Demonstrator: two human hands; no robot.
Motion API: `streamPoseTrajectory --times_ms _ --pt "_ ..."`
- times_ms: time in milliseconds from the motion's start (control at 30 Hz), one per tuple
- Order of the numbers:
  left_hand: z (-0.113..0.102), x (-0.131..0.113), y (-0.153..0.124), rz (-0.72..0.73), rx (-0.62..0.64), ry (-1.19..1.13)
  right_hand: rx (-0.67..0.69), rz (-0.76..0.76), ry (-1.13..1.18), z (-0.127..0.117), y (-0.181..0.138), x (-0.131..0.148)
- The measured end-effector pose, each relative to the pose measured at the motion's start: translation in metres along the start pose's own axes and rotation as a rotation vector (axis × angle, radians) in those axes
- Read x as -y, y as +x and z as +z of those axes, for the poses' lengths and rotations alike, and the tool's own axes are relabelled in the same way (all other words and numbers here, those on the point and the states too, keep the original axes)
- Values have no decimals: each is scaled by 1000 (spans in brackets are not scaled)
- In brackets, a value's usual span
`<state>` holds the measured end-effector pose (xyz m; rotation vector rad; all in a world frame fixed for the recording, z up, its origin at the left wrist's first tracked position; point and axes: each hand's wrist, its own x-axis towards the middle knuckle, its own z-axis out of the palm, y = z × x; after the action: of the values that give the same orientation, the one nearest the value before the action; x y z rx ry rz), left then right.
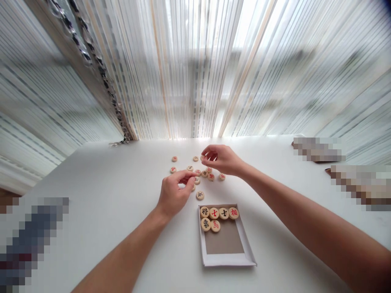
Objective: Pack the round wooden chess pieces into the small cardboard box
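My left hand (175, 193) is bent over the near-left part of a loose group of round wooden Chinese chess pieces. Its thumb and forefinger nearly meet beside a black-marked piece (197, 180); whatever lies between the tips is hidden. Farther back, my right hand (221, 158) has its thumb and fingertips closed on the edge of another Chinese chess piece (203, 158), whose marking is mostly covered. Closer to me lies a shallow open box (224, 259). Along its far side sit a row of several red- and black-marked pieces (224, 213), with two more (210, 225) below at the left.
Loose pieces lie around both hands, among them a red one (174, 158) at the far left, another red one (222, 177) at the right and a black one (200, 195) near the box. String curtains (195, 73) hang behind the white table (122, 195). Blurred-out items flank both sides.
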<state>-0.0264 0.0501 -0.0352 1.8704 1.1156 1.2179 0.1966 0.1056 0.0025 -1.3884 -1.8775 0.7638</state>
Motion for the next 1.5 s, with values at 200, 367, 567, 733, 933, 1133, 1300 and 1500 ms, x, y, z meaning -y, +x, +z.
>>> streamPoseTrajectory --times_ms 200,367,567,733,933,1133,1300,1500 --pt "8 -19 -10 -135 131 -241 107 -17 351 1 -77 9" --pt "10 -31 -16 -230 254 -451 128 141 741 9 -104 12" --pt "11 -38 -21 -329 324 -524 135 169 859 8 -117 12" --pt "14 -44 -26 -309 326 -519 91 96 825 7 -124 15" --pt "17 -46 -28 -264 284 -481 52 114 839 10 -127 19" --pt "17 -46 -29 -244 252 -456 -23 120 783 10 -128 22" --pt "16 -49 -30 -227 259 -457 -50 122 732 11 -128 23" --pt "16 -53 -27 -255 286 -532 16 204 796 9 -127 22"
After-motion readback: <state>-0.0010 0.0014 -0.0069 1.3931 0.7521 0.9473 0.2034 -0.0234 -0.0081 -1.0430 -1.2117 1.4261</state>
